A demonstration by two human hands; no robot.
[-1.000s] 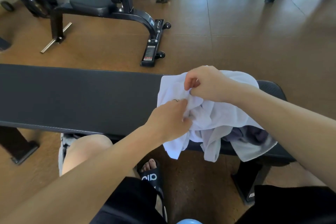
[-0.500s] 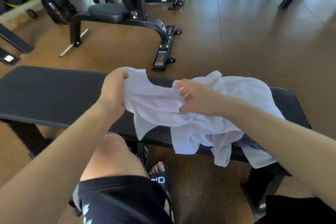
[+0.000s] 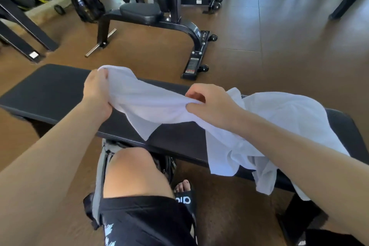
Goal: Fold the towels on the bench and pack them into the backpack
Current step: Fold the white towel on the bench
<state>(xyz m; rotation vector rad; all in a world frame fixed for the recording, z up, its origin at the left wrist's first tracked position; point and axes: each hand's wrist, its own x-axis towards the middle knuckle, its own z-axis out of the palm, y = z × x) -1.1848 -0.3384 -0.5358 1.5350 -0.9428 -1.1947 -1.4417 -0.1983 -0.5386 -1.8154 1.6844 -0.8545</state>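
Left hand (image 3: 95, 94) and right hand (image 3: 207, 104) each grip the white towel (image 3: 151, 104), now drawn taut above the bench (image 3: 52, 90), no longer bunched; unfolded towels remain heaped at the bench's right end, so folding can begin.

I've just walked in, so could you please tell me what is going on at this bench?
A person seated at the black bench is spreading out a white towel. The left hand grips one end of it and the right hand pinches it further along, so the stretch between them is held above the pad. The rest lies crumpled on the bench's right end, partly hanging over the near edge. Nothing is folded yet. A grey backpack sits on the floor by the person's knee.
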